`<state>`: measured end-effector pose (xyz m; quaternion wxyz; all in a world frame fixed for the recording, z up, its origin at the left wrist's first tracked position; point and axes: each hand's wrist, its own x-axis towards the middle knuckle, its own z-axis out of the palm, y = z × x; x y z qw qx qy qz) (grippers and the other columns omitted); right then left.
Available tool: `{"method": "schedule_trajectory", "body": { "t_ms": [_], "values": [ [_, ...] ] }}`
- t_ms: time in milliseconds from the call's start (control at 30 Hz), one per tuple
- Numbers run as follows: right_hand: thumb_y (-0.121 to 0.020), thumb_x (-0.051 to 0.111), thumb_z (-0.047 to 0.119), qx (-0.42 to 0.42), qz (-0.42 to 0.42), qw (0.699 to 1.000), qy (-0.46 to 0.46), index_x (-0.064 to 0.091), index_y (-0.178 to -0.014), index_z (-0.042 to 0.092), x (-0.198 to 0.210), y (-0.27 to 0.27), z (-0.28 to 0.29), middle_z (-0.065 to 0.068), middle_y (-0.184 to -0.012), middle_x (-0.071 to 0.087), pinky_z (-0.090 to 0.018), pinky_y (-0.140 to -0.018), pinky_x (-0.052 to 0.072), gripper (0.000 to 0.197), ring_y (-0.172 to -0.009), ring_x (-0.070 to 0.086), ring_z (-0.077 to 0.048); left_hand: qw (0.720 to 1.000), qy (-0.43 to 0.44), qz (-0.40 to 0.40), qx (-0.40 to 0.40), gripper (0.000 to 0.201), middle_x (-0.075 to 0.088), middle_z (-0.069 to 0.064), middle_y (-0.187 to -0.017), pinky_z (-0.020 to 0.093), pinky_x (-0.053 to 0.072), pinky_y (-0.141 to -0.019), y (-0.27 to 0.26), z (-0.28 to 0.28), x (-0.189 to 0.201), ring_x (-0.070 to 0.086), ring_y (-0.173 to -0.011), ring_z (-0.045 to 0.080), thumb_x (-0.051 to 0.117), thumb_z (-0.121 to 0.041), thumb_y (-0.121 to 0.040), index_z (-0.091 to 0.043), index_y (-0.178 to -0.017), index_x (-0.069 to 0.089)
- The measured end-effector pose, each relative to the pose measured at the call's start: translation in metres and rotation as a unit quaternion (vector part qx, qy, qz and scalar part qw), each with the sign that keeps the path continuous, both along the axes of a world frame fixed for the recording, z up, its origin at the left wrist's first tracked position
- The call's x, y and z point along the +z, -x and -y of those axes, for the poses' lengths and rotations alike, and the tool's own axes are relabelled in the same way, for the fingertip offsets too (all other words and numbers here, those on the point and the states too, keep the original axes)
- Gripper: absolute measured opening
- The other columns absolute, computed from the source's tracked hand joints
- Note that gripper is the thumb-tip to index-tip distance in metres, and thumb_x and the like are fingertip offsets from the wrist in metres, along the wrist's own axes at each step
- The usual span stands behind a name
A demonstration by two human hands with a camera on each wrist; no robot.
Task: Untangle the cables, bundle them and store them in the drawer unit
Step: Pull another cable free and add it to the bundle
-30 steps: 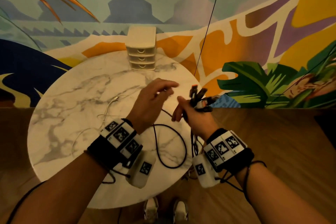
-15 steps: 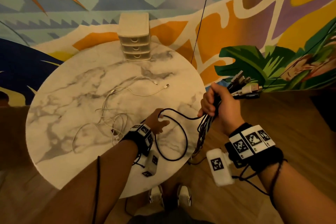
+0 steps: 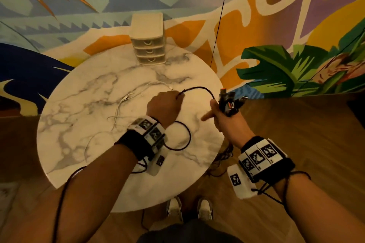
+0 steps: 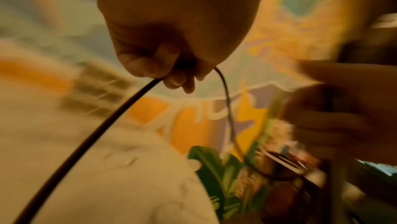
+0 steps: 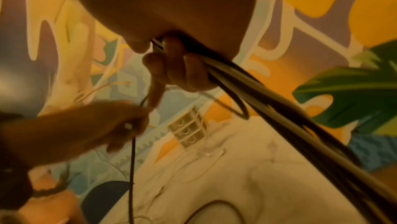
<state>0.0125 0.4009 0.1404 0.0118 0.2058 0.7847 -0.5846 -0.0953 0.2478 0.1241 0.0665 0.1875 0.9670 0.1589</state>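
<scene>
My left hand (image 3: 165, 104) is curled round a black cable (image 3: 199, 88) above the marble table (image 3: 83, 128); the wrist view shows that black cable (image 4: 111, 117) running through my left hand (image 4: 171, 68). The cable arcs right to my right hand (image 3: 221, 118). That hand grips a bundle of cables (image 3: 229, 102) with their plugs sticking up, forefinger pointing left. In the right wrist view the bundle of cables (image 5: 268, 100) hangs from my right hand (image 5: 171, 68). White cables (image 3: 120, 108) lie loose on the table. The drawer unit (image 3: 148, 39), drawers closed, stands at the far edge.
A black loop (image 3: 183, 140) of the cable lies on the table near my left wrist. The bundle's tails hang off the table's right edge toward the wooden floor (image 3: 296, 134). A painted wall (image 3: 256, 16) is behind the table. My shoes (image 3: 189, 209) show below.
My left hand has risen from the table's near side toward the middle, pulling the black cable up. My right hand with the bundle has come in left, closer to the table's edge.
</scene>
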Motion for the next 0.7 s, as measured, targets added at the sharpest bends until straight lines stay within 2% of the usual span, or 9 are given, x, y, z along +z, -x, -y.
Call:
{"method": "schedule_trajectory", "body": {
  "t_ms": [100,167,200,267,333,500,533,633,700],
  "values": [
    [-0.096,0.043,0.044,-0.024,0.015,0.997,0.071,0.053,-0.065,0.013,-0.001,0.008,0.005,0.006,-0.042,0.043,-0.029,-0.050,0.028,0.045,-0.041,0.036,-0.012,0.978,0.100,-0.097,-0.152,0.027,0.063,0.006,-0.089,0.033,0.035,-0.055,-0.046,-0.036,0.027,0.058,-0.073,0.030,0.033,-0.030,-0.099,-0.017,-0.100,0.056],
    [-0.096,0.046,0.036,-0.034,0.006,0.997,0.073,0.049,-0.060,0.015,-0.001,0.008,0.000,0.002,-0.042,0.039,-0.027,-0.048,0.027,0.041,-0.036,0.033,-0.010,0.981,0.060,-0.067,-0.173,0.024,0.062,0.004,-0.089,0.033,0.034,-0.055,-0.059,-0.043,0.020,0.056,-0.071,0.028,0.033,-0.027,-0.099,-0.017,-0.108,0.053],
    [-0.096,0.046,0.031,-0.028,-0.002,0.998,0.062,0.057,-0.065,0.015,-0.002,0.007,-0.004,0.000,-0.044,0.038,-0.027,-0.047,0.028,0.037,-0.036,0.033,-0.009,0.986,0.034,-0.027,-0.164,0.024,0.062,0.005,-0.090,0.034,0.037,-0.057,-0.061,-0.040,0.014,0.057,-0.074,0.028,0.033,-0.029,-0.100,-0.016,-0.107,0.052],
    [-0.097,0.044,0.026,-0.037,-0.028,0.997,0.056,0.070,-0.083,0.015,-0.001,0.003,-0.012,-0.004,-0.048,0.035,-0.023,-0.044,0.029,0.032,-0.037,0.033,-0.008,0.988,-0.009,0.080,-0.132,0.026,0.062,0.008,-0.091,0.037,0.044,-0.065,-0.058,-0.026,-0.014,0.058,-0.080,0.029,0.037,-0.031,-0.099,-0.014,-0.100,0.055],
    [-0.098,0.043,0.024,-0.092,-0.057,0.991,0.077,0.072,-0.090,0.008,0.002,-0.001,-0.022,-0.005,-0.049,0.032,-0.019,-0.040,0.028,0.034,-0.035,0.030,-0.006,0.980,-0.014,0.174,-0.091,0.026,0.064,0.014,-0.097,0.035,0.044,-0.074,-0.051,-0.001,-0.051,0.059,-0.090,0.032,0.041,-0.029,-0.098,-0.009,-0.099,0.059],
    [-0.099,0.044,0.028,-0.173,-0.078,0.978,0.090,0.071,-0.083,0.003,0.000,-0.020,-0.054,0.006,-0.037,0.032,-0.013,-0.035,0.023,0.040,-0.031,0.027,-0.004,0.969,0.068,0.228,0.074,0.036,0.060,0.018,-0.120,0.033,0.041,-0.091,-0.028,0.071,-0.106,0.055,-0.110,0.033,0.036,-0.030,-0.100,-0.006,-0.115,0.058],
    [-0.098,0.044,0.031,-0.178,-0.072,0.978,0.079,0.072,-0.081,0.006,-0.002,-0.023,-0.058,0.008,-0.037,0.034,-0.012,-0.036,0.024,0.041,-0.031,0.029,-0.004,0.962,0.051,0.241,0.114,0.036,0.061,0.018,-0.118,0.035,0.046,-0.091,-0.020,0.081,-0.111,0.058,-0.107,0.034,0.036,-0.031,-0.100,-0.007,-0.111,0.060],
    [-0.098,0.043,0.036,-0.186,-0.065,0.979,0.057,0.072,-0.080,0.009,-0.006,-0.031,-0.069,0.013,-0.034,0.043,-0.011,-0.040,0.026,0.043,-0.032,0.038,-0.003,0.948,-0.092,0.229,0.200,0.041,0.067,0.028,-0.092,0.049,0.054,-0.078,0.002,0.078,-0.098,0.064,-0.085,0.043,0.038,-0.034,-0.098,-0.010,-0.075,0.063],
    [-0.098,0.043,0.037,-0.204,-0.069,0.975,0.058,0.071,-0.084,0.004,-0.009,-0.032,-0.078,0.013,-0.033,0.043,-0.012,-0.039,0.027,0.045,-0.031,0.038,-0.004,0.943,-0.201,0.171,0.203,0.044,0.064,0.023,-0.071,0.042,0.054,-0.064,0.009,0.054,-0.061,0.063,-0.062,0.035,0.037,-0.036,-0.098,-0.015,-0.066,0.058]
  ]
}}
